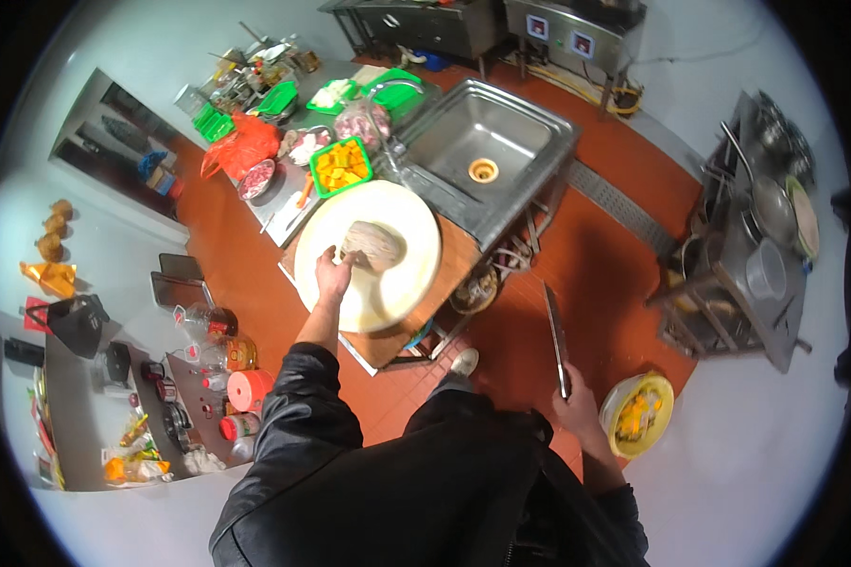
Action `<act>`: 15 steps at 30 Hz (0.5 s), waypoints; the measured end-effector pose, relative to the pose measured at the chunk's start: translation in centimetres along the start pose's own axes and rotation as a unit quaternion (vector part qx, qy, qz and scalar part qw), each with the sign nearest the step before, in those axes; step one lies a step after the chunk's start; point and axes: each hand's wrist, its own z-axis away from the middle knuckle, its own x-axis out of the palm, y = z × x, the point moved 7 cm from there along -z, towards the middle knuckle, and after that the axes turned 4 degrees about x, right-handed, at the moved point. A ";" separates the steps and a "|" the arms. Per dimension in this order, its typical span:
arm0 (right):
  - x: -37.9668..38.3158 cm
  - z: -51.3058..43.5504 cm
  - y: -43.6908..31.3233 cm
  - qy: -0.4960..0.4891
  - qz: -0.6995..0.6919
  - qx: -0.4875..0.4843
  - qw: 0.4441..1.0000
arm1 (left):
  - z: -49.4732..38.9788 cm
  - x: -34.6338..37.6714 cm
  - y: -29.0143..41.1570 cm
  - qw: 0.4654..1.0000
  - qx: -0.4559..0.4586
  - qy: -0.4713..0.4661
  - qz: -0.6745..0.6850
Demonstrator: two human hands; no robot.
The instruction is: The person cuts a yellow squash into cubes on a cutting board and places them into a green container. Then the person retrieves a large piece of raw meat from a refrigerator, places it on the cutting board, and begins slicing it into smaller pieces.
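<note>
On the round cream-coloured chopping board (pixel 402 290) lies a pale, brownish oval lump of food (pixel 373 246), whose kind I cannot make out. My left hand (pixel 335 273) reaches over the board, its fingertips at the near left edge of the lump. Whether they grip it or only touch it is unclear. Away from the table, low on my right, my right hand (pixel 575 402) holds a kitchen knife (pixel 555 333) by its handle. The blade is seen nearly edge-on and points away from me, above the red floor.
Beyond the board stands a green basket of cut pumpkin (pixel 340 167), near a bowl of raw meat (pixel 257 180) and a red plastic bag (pixel 242 147). A steel sink (pixel 450 152) adjoins the table. Right of me are a yellow waste bucket (pixel 613 418) and a steel rack (pixel 730 290).
</note>
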 end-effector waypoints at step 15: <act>22.8 -23.4 -22.1 -0.137 0.307 -0.107 0.936 | -5.1 2.6 -0.3 0.865 -0.184 -0.345 0.314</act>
